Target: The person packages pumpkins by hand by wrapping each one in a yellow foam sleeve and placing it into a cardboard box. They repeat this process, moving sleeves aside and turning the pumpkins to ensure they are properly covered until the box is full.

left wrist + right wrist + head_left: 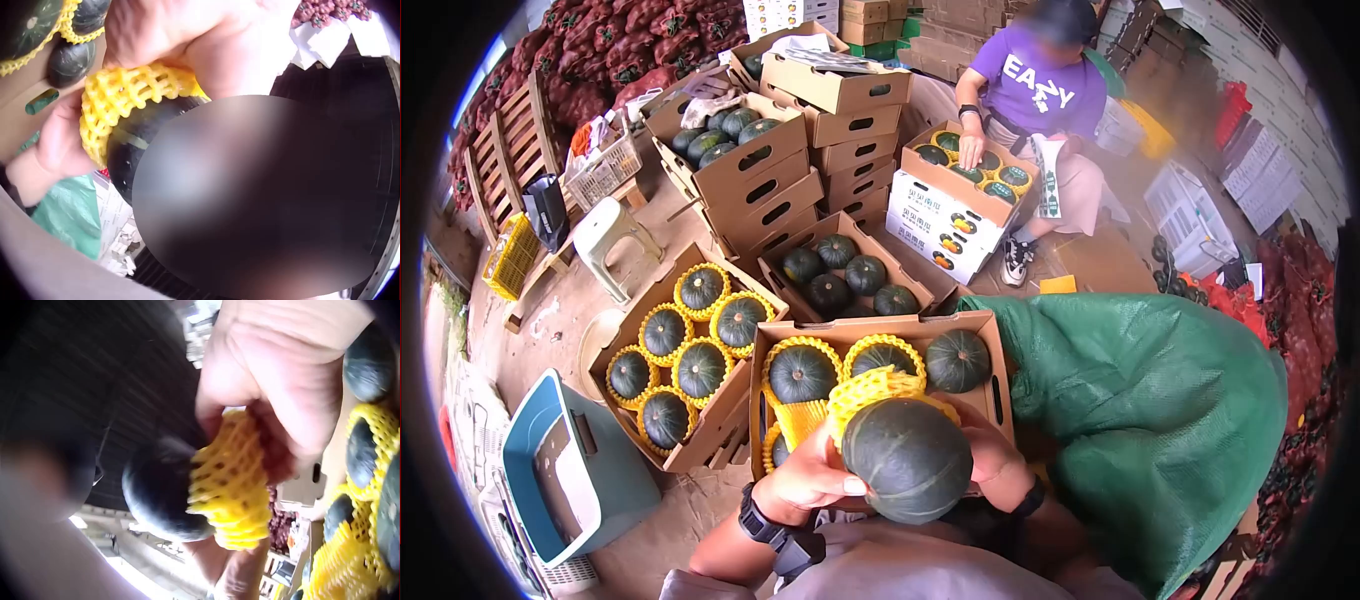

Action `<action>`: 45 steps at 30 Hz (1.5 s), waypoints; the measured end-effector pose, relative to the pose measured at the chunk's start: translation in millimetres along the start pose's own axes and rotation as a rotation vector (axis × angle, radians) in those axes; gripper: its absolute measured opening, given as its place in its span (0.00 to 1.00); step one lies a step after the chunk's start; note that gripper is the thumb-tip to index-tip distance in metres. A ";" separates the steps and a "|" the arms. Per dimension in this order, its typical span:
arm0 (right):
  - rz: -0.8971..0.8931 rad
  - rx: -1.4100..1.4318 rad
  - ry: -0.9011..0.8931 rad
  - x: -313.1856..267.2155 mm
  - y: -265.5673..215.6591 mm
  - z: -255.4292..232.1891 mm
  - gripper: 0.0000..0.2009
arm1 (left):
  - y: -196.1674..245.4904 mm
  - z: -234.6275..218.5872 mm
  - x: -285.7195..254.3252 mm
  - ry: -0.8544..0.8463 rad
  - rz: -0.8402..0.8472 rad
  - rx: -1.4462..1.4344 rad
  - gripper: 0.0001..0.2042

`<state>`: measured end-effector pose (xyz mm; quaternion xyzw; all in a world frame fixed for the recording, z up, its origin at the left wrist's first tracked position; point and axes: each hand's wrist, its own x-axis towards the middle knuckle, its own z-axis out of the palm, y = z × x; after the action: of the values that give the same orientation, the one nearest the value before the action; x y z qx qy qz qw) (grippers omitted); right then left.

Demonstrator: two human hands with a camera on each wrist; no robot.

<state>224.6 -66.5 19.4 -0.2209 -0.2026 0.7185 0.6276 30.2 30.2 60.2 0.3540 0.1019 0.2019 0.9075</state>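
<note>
A dark green pumpkin [908, 465] is held up between both hands, with a yellow foam net sleeve [870, 392] covering its far side. My left hand [815, 475] grips the pumpkin and net from the left, thumb lying along the near rind. On the right, my right hand [992, 450] is largely hidden behind the pumpkin. In the right wrist view, the fingers of that right hand [269, 375] pinch the edge of the net. Below is an open carton [1000, 400] holding netted pumpkins [802, 374] and a bare pumpkin [957, 360].
A carton of netted pumpkins [701, 368] stands to the left, and one of bare pumpkins [865, 273] lies beyond. A blue bin [590, 440] sits at lower left, a green tarp [1140, 410] at right. A seated person [1040, 80] touches another packed carton.
</note>
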 end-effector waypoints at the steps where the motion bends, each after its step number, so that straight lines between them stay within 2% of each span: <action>1: -0.363 -0.487 0.174 7.2 -6.6 -9.8 0.12 | -1.2 6.3 4.5 0.049 0.025 0.179 0.43; 2: -0.621 -0.789 0.391 14.7 -14.5 1.4 0.13 | -9.9 3.4 10.1 0.105 0.125 0.333 0.44; 3: -0.880 -1.093 0.610 20.6 -19.1 12.5 0.14 | -16.4 4.2 15.4 0.173 0.185 0.339 0.43; 5: -1.176 -1.447 0.710 22.7 -17.8 12.4 0.16 | -26.9 8.8 22.7 0.315 0.315 0.344 0.42; 6: -1.212 -1.442 0.729 23.7 -14.7 9.8 0.16 | -28.1 11.5 24.4 0.355 0.332 0.294 0.41; 9: -1.127 -1.372 0.768 20.8 -7.2 11.6 0.17 | -31.0 6.3 24.8 0.401 0.465 0.585 0.42; 10: -1.087 -1.493 0.712 15.2 -7.0 7.2 0.19 | -31.0 7.0 24.5 0.417 0.474 0.626 0.42; 13: -0.868 -1.251 0.676 13.1 -5.2 16.0 0.20 | -30.9 7.1 24.4 0.476 0.500 0.787 0.42; 15: -0.702 -1.233 0.615 7.0 2.0 8.7 0.22 | -32.8 2.4 25.4 0.527 0.526 0.933 0.41; 17: -0.476 -0.775 0.544 0.1 2.7 28.8 0.24 | -35.7 -0.3 25.9 0.534 0.528 0.821 0.40; 18: -0.464 -0.821 0.533 -2.2 2.9 25.4 0.25 | -37.3 -3.2 27.0 0.543 0.512 0.751 0.40; 19: -0.533 -0.996 0.585 -1.8 1.6 21.4 0.24 | -38.1 -5.8 27.7 0.552 0.496 0.682 0.39; 20: -0.592 -0.851 0.613 5.2 -0.4 22.8 0.23 | -36.4 -5.8 28.2 0.493 0.448 0.551 0.38; 21: -0.646 -0.704 0.641 15.5 -1.8 25.8 0.22 | -38.9 -8.2 27.5 0.455 0.442 0.661 0.38; 22: -0.517 -0.459 0.540 22.5 -5.7 33.5 0.19 | -43.3 -12.2 27.6 0.415 0.435 0.769 0.38; 23: -0.396 -0.613 0.429 27.4 -7.2 22.4 0.19 | -45.6 -12.6 25.4 0.373 0.422 0.878 0.38; 24: -0.476 -0.729 0.385 25.9 -2.8 20.6 0.19 | -45.6 -9.9 26.5 0.404 0.417 0.758 0.36; 25: -0.560 -0.847 0.335 25.9 2.3 20.0 0.19 | -42.0 -4.7 30.5 0.411 0.356 0.448 0.33; 26: -0.672 -0.919 0.323 25.3 11.0 18.3 0.20 | -40.7 -6.5 32.3 0.425 0.320 0.368 0.32; 27: -0.701 -0.941 0.308 24.9 15.9 14.2 0.22 | -40.7 -9.1 32.7 0.441 0.283 0.284 0.31; 30: -0.530 -0.741 0.312 16.6 14.9 9.6 0.26 | -39.4 -17.1 27.9 0.365 0.216 0.362 0.32; 31: -0.455 -0.693 0.329 12.2 13.7 9.4 0.28 | -39.0 -15.7 26.0 0.305 0.188 0.153 0.33; 33: -0.411 -0.343 0.278 4.5 10.6 15.5 0.32 | -37.4 -10.8 23.7 0.174 0.127 -0.262 0.36; 35: -0.403 -0.675 0.163 3.7 3.2 6.1 0.36 | -46.2 -11.6 16.1 0.098 -0.017 -0.275 0.38; 36: -0.375 -1.259 0.207 -1.4 -4.3 4.8 0.38 | -44.8 -10.4 15.7 0.091 -0.035 -0.296 0.37; 37: -0.402 -1.580 0.301 -9.2 -6.8 4.6 0.44 | -39.3 -8.3 18.4 0.085 -0.055 -0.315 0.36; 38: -0.447 -1.602 0.205 -14.4 -15.0 15.1 0.48 | -35.3 -6.6 23.0 0.181 -0.098 -0.171 0.34; 39: -0.490 -1.621 0.109 -18.1 -22.0 25.3 0.52 | -31.9 0.9 27.1 0.172 -0.136 -0.034 0.34; 40: -0.380 -1.598 0.060 -22.1 -20.0 26.3 0.57 | -40.2 5.7 29.8 0.163 -0.100 0.163 0.35; 41: -0.399 -1.611 0.091 -24.8 -21.1 22.9 0.59 | -46.6 8.5 31.4 0.149 -0.068 0.361 0.35; 42: -0.347 -1.440 0.044 -31.2 -32.3 6.2 0.59 | -37.8 12.5 34.0 0.044 -0.103 0.488 0.36; 43: -0.299 -1.268 0.000 -37.2 -40.9 -7.9 0.58 | -21.2 20.8 35.5 0.038 -0.243 0.481 0.33; 44: -0.303 -0.656 0.079 -39.3 -38.8 -7.7 0.55 | -20.3 10.2 45.0 -0.043 -0.162 0.659 0.31; 45: -0.400 -0.499 0.102 -42.3 -42.0 -21.0 0.52 | -22.1 2.2 51.4 -0.127 -0.079 0.835 0.30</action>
<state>275.6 -102.7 28.7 -0.3596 -0.3802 0.4970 0.6922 83.6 36.6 44.5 0.6986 0.1324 0.0864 0.6978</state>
